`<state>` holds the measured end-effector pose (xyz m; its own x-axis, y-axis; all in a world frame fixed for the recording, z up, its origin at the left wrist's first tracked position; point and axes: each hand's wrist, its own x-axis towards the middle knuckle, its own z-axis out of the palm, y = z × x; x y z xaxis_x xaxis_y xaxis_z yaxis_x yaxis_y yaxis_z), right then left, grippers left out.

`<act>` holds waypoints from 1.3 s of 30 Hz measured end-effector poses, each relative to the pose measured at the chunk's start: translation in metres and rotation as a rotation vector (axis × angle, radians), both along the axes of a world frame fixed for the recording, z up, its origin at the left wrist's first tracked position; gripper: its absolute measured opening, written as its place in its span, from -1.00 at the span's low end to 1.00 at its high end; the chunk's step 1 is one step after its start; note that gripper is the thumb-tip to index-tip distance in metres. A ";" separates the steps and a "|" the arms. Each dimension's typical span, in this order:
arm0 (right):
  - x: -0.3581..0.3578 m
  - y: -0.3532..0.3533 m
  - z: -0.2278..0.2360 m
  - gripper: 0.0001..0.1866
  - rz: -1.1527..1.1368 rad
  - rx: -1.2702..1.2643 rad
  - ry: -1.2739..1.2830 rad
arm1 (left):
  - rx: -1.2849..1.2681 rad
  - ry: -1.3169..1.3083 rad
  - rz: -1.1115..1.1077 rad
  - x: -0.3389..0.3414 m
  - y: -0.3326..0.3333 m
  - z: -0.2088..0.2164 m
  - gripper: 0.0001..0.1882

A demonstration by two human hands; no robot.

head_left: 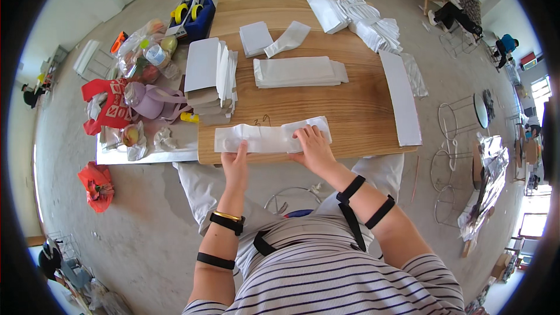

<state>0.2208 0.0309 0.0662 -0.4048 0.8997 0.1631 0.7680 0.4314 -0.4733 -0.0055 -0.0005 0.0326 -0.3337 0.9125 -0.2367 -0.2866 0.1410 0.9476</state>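
Spreading across the middle of the scene, the wooden table (356, 111) is carrying everything of note. Next by size: a bundle of white strips (373, 26) is lying at far right, and a stack of white cards (201, 67) is standing at left, its layers fanning unevenly. The white strip (265, 138) in hand is sitting at the near edge, left of centre; a seam or fold is showing near its middle, cannot tell which. A smaller flat white pile (297, 73) is lying beyond it.

Risk (judgement): the two halves could be shifting out of line or creasing at the seam if the hands pull unequally. Being so near the edge, the strip could also be slipping lapward if either grip loosens.

Pose: the left hand (235, 166) is pinching the near edge, thumb on top, fingers partly hidden. The right hand (315, 149) is gripping the right half, fingers curling over the top, thumb by the near edge, forearm slanting in from near right.
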 end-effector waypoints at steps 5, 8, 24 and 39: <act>-0.006 0.004 -0.018 -0.62 -0.032 -0.046 -0.013 | 0.038 0.174 0.085 -0.044 -0.001 -0.015 -0.70; -0.003 0.008 -0.030 -0.72 -0.037 -0.022 0.001 | 0.058 0.315 0.131 -0.065 -0.001 -0.014 -0.79; 0.077 0.036 0.023 -0.89 -0.665 -0.454 1.163 | -0.364 0.346 -0.003 -0.097 -0.019 0.018 -0.71; 0.151 0.015 0.039 -0.89 -0.811 -0.341 1.498 | 0.008 0.754 -0.737 0.019 -0.008 0.060 -0.64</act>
